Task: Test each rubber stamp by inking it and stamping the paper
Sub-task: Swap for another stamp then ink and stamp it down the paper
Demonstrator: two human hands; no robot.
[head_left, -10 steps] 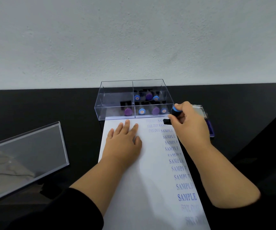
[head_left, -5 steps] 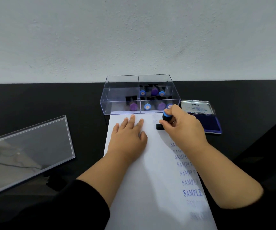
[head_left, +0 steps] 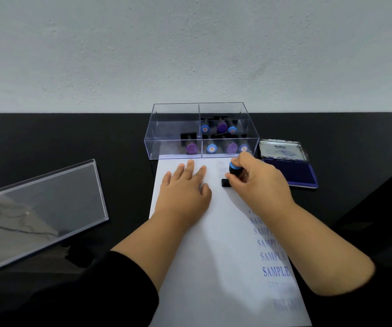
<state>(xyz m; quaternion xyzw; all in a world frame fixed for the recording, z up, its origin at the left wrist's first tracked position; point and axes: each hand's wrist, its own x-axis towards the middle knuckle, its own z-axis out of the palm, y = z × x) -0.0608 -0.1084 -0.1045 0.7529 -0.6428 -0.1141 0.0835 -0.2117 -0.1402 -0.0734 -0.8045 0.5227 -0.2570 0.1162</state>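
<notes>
Pressing a rubber stamp (head_left: 230, 175) onto the paper (head_left: 216, 256): the right hand (head_left: 256, 182) grips the stamp's round, blue-capped handle between thumb and curled fingers, its black base meeting the sheet near the far edge. The left hand (head_left: 185, 187) lies flat, fingers straight, steadying the paper just beside the stamp. A column of blue "SAMPLE" impressions runs down the sheet's right side, partly hidden by the right forearm. Further stamps, with blue and purple caps, lie in the clear compartmented box (head_left: 173, 147) at the sheet's far end; the open ink pad (head_left: 289, 171) sits to the right of the box.

Handling, as judged from this view: the stamp appears small, light and rigid, with a soft rubber face, so the knob is the natural hold, and even, vertical pressure should give a clean print. The thin paper would likely slide on the dark table (head_left: 72, 138) unless held. The inked face may smudge if dragged.
</notes>
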